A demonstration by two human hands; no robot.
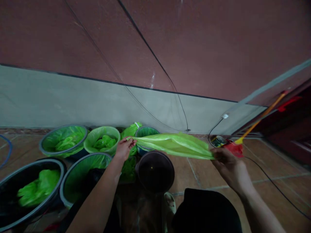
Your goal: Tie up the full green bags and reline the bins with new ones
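The left hand (125, 149) pinches one end of a green plastic bag (175, 145) between thumb and fingertips; the right hand (229, 165) grasps the other end, its fingertips in shadow. The bag hangs stretched between them, clear of the floor (257, 194). Reading a clock around its middle, the dark bucket (160, 181) sits lower down at seven, the pale green lined bucket (87, 142) at nine, and the broom (235, 149) at three, past the right hand. The step looks like spreading the bag; the next move seems to call for firm pinches while its folds are parted.
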